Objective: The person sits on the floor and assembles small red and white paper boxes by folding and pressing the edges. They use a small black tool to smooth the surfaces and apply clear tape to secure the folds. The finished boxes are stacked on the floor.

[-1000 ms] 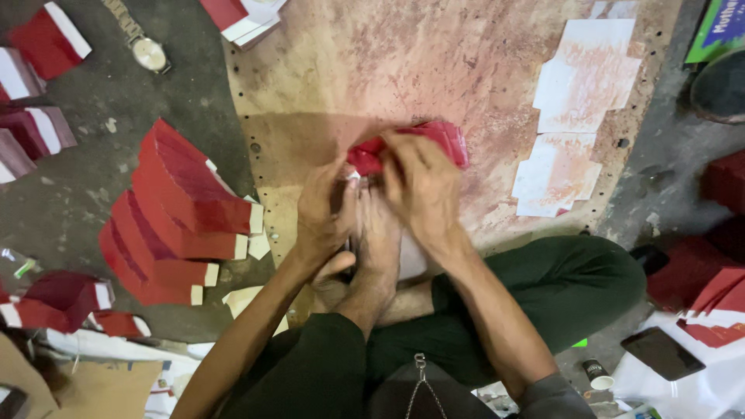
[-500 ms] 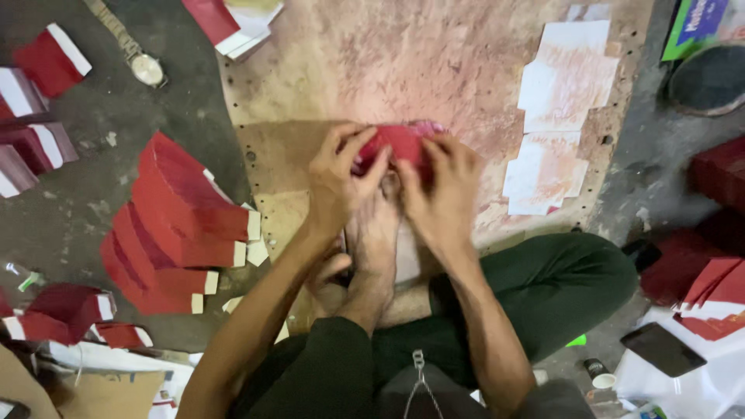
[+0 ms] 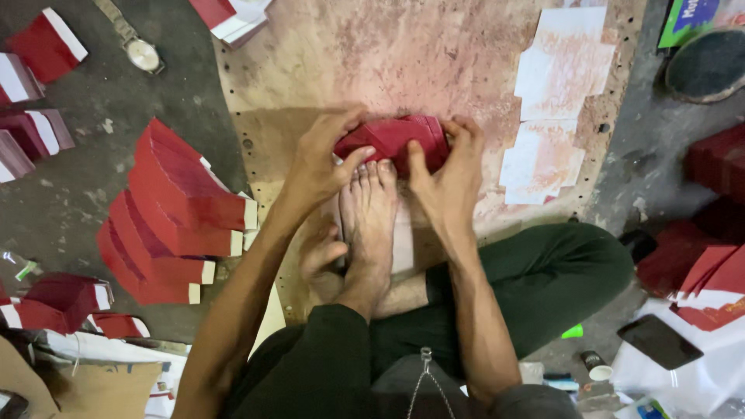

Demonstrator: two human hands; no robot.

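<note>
While both hands grip it, the red folded card piece sits on the stained board just past the toes of a bare foot. Left hand pinches its left edge, right hand clamps the right side, thumbs pressing in. Fold looks partly formed, possibly still being creased; hard to tell. Stacked finished red pieces lie left, white paper sheets right, a wristwatch up top.
</note>
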